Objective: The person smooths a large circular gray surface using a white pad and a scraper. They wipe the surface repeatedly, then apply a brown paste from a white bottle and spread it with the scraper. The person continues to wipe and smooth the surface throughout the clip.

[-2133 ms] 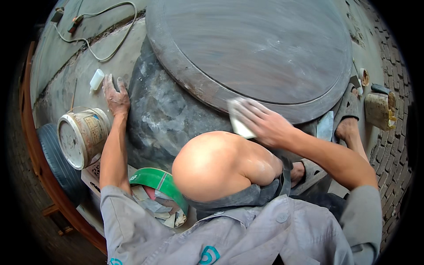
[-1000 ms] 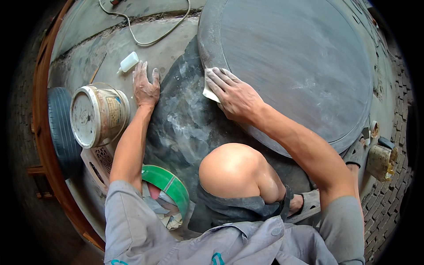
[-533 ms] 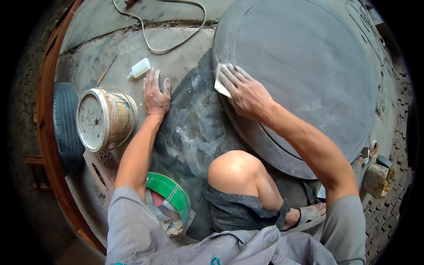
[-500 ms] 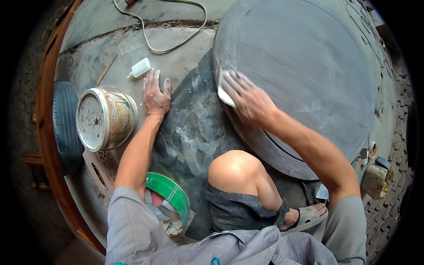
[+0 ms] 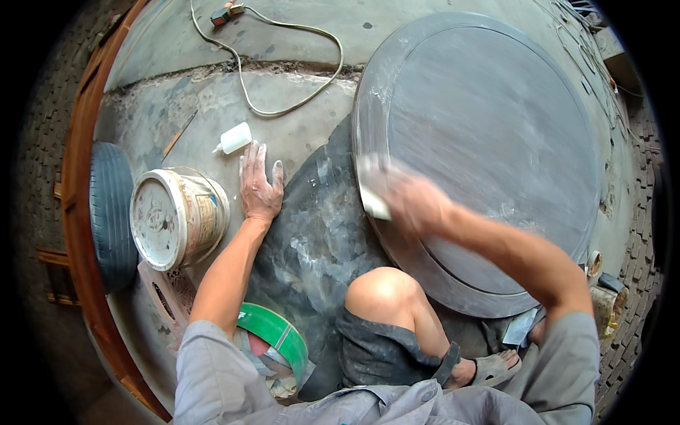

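Observation:
A large grey round tabletop with a ringed rim lies in front of me, on a dark stained sheet. On its left rim my right hand, blurred by motion, presses a white pad; part of the pad is hidden under the fingers. My left hand, dusty with white powder, rests flat on the floor beside the sheet with its fingers stretched out and nothing in them. Just beyond its fingertips lies a small white squeeze bottle.
Left of my arm stand a lidded white bucket and a tyre. A green-rimmed container with scraps sits by my knee. A thin pointed stick and a looped cable lie on the floor. A stained tub is at right.
My right hand and the pad have slid a little along the left rim, toward me. The whole view has shifted slightly. My left hand stays flat in its place by the bottle.

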A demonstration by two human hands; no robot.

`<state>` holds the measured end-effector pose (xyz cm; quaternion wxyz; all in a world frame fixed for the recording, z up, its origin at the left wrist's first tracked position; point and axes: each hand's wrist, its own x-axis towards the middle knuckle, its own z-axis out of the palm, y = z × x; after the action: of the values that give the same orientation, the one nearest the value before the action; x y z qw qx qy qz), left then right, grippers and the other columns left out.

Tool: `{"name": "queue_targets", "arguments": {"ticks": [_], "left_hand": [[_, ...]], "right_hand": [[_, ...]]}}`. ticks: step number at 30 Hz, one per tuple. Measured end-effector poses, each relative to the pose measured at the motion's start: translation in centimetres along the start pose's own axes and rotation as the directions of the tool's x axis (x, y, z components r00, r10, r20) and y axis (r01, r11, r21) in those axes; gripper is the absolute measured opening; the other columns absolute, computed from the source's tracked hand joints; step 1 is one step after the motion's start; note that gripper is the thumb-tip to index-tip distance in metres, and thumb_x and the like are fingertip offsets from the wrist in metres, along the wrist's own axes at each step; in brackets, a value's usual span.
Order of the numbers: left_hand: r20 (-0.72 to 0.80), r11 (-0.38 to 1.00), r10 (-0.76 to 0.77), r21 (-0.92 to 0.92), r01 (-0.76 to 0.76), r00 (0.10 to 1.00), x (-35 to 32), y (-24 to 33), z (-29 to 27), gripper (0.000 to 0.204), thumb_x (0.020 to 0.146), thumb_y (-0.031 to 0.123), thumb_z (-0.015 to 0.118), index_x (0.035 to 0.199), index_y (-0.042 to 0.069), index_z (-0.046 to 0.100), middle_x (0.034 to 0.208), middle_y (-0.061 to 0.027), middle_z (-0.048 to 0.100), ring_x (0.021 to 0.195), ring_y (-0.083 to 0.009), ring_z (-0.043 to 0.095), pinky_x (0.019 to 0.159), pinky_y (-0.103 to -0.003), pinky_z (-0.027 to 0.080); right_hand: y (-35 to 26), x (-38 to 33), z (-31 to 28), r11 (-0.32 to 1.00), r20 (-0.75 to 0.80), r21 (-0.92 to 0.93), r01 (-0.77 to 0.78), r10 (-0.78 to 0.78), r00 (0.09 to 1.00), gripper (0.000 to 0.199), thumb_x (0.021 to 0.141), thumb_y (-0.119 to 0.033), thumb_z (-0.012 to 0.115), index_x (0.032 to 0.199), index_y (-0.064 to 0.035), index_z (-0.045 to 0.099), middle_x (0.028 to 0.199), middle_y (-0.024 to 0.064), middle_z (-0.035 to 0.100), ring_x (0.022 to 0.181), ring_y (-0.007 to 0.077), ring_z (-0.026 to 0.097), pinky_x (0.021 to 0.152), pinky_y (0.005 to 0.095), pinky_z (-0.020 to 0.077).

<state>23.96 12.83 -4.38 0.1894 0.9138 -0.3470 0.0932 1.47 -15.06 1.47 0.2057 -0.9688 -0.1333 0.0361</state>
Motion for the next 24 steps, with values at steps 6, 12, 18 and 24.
{"name": "queue_targets", "arguments": {"ticks": [6,12,18,24], "left_hand": [[-0.008,1.000,0.025,0.006,-0.025,1.000,0.6,0.8,0.2,0.054,0.102,0.034,0.056,0.145,0.000,0.054,0.157,-0.0212,0.046,0.148,-0.0370,0.040,0.126,-0.049,0.027],[0.025,1.000,-0.006,-0.003,0.006,1.000,0.3,0.4,-0.4,0.055,0.102,0.033,0.056,0.145,-0.001,0.052,0.156,-0.0220,0.046,0.148,-0.0380,0.040,0.126,-0.050,0.027],[0.030,0.999,0.037,-0.003,-0.037,0.999,0.6,0.5,-1.0,0.055,0.103,0.030,0.055,0.147,-0.002,0.051,0.157,-0.0233,0.044,0.148,-0.0401,0.039,0.126,-0.051,0.026],[0.051,0.999,0.036,-0.036,-0.034,0.998,0.8,1.0,-0.2,0.054,0.102,0.029,0.055,0.147,-0.002,0.051,0.158,-0.0226,0.044,0.148,-0.0405,0.039,0.126,-0.052,0.026]], "right_hand": [[5.7,2.9,-2.7,0.983,-0.021,-0.152,0.102,-0.107,0.994,0.061,0.097,-0.013,0.049,0.155,0.0043,0.038,0.166,0.0204,0.033,0.156,0.0309,0.030,0.131,0.0420,0.0194],[4.3,2.2,-0.6,0.990,0.030,-0.032,0.139,-0.138,0.990,0.068,0.095,-0.012,0.052,0.158,0.0040,0.030,0.166,0.0207,0.032,0.154,0.0358,0.031,0.131,0.0415,0.0215],[9.1,6.2,-4.8,0.993,0.150,-0.115,-0.018,0.036,0.988,0.063,0.098,-0.016,0.048,0.159,-0.0021,0.035,0.171,0.0168,0.021,0.160,0.0274,0.019,0.132,0.0408,0.0134],[17.8,11.7,-7.4,0.826,-0.100,-0.481,-0.294,0.282,0.954,0.055,0.101,-0.017,0.039,0.150,0.0079,0.045,0.164,0.0268,0.034,0.156,0.0320,0.029,0.131,0.0399,0.0176]]}}
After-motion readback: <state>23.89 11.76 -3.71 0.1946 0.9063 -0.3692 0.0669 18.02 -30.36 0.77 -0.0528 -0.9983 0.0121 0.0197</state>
